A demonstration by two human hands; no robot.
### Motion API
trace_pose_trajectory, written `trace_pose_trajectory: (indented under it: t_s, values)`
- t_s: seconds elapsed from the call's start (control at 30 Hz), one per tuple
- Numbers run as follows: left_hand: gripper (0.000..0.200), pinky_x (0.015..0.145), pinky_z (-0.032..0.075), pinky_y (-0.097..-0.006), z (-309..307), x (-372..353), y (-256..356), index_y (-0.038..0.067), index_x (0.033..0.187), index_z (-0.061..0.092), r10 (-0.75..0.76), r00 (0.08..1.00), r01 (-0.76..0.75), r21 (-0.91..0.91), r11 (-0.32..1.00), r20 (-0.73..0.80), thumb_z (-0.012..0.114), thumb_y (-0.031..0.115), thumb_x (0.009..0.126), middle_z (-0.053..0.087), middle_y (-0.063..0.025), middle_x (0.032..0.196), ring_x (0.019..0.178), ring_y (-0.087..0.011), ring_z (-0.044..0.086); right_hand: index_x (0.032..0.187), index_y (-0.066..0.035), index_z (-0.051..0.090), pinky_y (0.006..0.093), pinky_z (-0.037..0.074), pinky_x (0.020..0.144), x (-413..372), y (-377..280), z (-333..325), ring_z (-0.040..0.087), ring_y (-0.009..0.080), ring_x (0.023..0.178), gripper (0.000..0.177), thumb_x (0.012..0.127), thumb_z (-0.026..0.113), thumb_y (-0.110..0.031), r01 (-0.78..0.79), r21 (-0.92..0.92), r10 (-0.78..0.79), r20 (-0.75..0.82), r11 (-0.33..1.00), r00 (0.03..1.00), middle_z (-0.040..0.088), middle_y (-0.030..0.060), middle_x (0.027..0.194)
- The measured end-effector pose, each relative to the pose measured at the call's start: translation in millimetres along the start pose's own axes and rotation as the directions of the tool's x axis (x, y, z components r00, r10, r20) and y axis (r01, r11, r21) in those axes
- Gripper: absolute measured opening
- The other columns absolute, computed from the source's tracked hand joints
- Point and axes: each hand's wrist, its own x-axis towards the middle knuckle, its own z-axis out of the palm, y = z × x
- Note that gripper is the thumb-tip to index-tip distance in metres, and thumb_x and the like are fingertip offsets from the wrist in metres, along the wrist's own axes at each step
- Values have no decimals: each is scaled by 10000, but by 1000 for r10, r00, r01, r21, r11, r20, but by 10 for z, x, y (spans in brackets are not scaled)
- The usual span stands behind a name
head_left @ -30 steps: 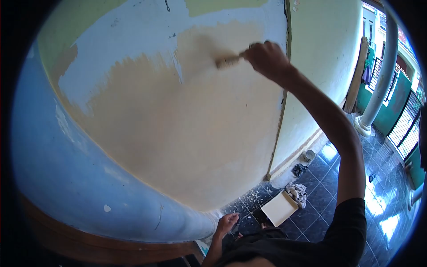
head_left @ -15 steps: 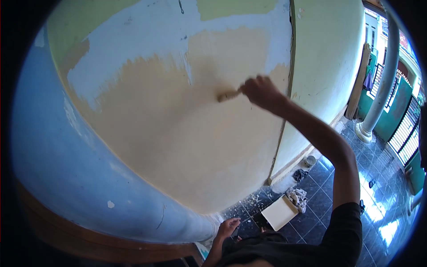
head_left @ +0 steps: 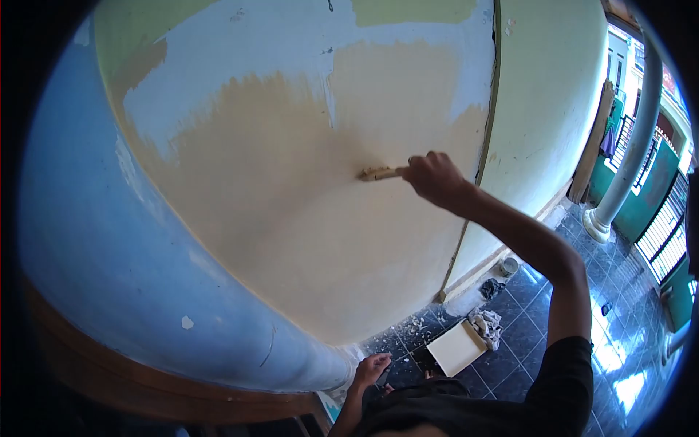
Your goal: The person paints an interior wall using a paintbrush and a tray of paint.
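My right hand (head_left: 435,178) grips the handle of a brush (head_left: 380,174), whose bristle end rests against the beige-coated part of the wall (head_left: 291,211). Above the beige coat, a whitish-blue patch (head_left: 277,36) and some green paint show. Low in the view, my left hand (head_left: 373,368) hangs near the foot of the blue column, fingers bent; whether it holds anything is hard to make out.
A cream tray (head_left: 457,348) lies on the dark tiled floor beside a crumpled cloth (head_left: 486,328). Near the wall's foot are a black crumpled item (head_left: 491,288) and a small bucket (head_left: 508,266). The blue column (head_left: 145,255) curves along the left.
The brush has moved slightly down and now points more level, still in my right hand. The wall's upper part has shifted right in view. My left hand is almost unmoved.
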Motion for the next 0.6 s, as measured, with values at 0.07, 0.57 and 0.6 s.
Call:
trace_pose_trajectory:
  t_s: [0.07, 0.57, 0.6]
  values:
    - [381, 857, 523, -327, -29, 16, 29, 133, 1166, 694, -4, 1000, 4, 18, 1000, 2, 641, 407, 907, 722, -94, 1059, 981, -218, 691, 805, -145, 654, 422, 543, 592, 248, 227, -66, 663, 282, 707, 83, 851, 585, -143, -27, 7, 28, -209, 1000, 977, 617, 85, 738]
    - [369, 808, 535, -321, -134, 94, -40, 145, 1174, 692, 0, 1000, 0, 39, 999, -2, 639, 395, 909, 725, -98, 1027, 940, -203, 693, 922, -168, 670, 370, 529, 584, 510, -109, -570, 659, 216, 679, 82, 860, 628, -201, 134, -87, -148, -183, 987, 972, 615, 29, 745]
    - [374, 807, 536, -319, -150, 96, -20, 142, 1182, 687, -1, 1000, 1, 34, 999, 12, 639, 394, 909, 725, -95, 1024, 952, -198, 690, 898, -190, 681, 374, 521, 644, 673, -35, -635, 657, 217, 748, 69, 851, 634, -211, 132, -180, -191, -369, 975, 910, 612, 15, 743]
